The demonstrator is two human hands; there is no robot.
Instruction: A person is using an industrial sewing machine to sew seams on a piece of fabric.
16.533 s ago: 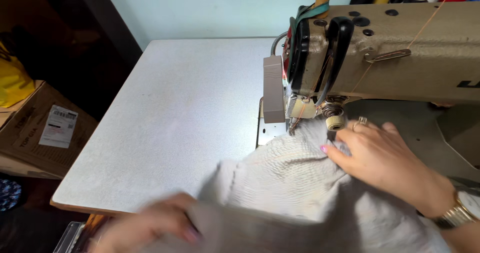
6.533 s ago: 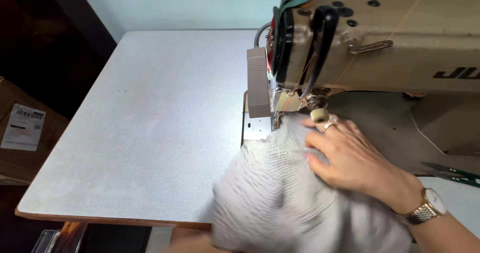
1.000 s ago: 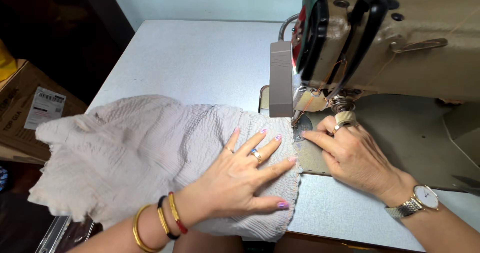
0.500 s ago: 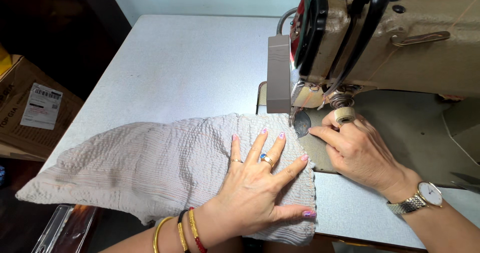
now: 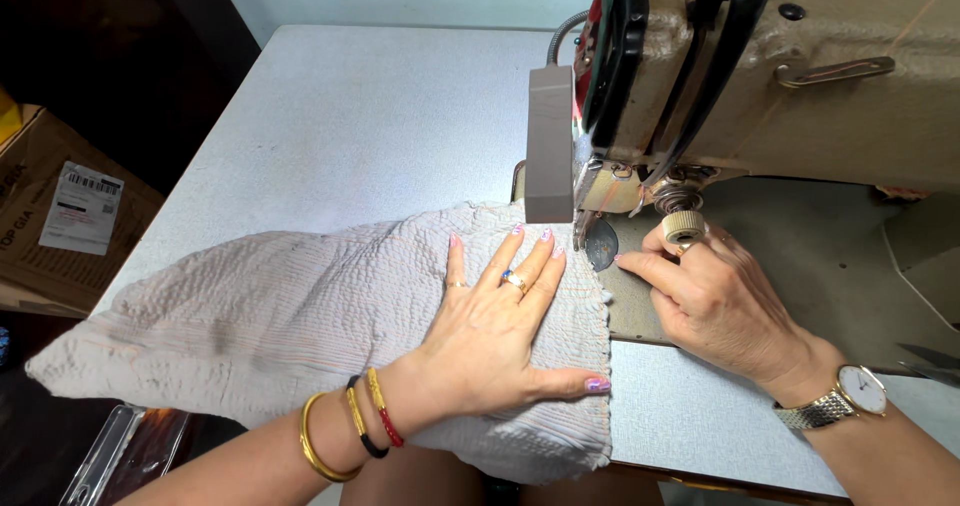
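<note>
Left hand: the left hand (image 5: 495, 341) lies flat and fully open on the cloth (image 5: 300, 311), fingers spread and pointing at the needle, thumb out to the right. It grips nothing; the palm seems to press the cloth down so that it stays smooth and does not slide.
Right hand: the right hand (image 5: 715, 301) rests on the machine bed just right of the needle area, fingers half curled. The fingertips (image 5: 625, 262) touch the bed at the cloth's right edge, seemingly to steer that edge. It closes on nothing that I can see.
Cloth: a pale, crinkled piece spread across the near part of the bench (image 5: 350, 126). Its far right corner sits beside the presser foot (image 5: 583, 228); its left end hangs over the bench's near left edge.
Sewing machine: the beige sewing machine (image 5: 800, 86) fills the far right, its head standing over the cloth's corner.
Edges: the cloth's right edge runs from the foot to the bench's near edge and hangs slightly over it.
Open room: the far left of the bench is bare, so the cloth has room to move away behind the needle.
Off the bench: a cardboard box (image 5: 60, 216) stands on the floor to the left.
</note>
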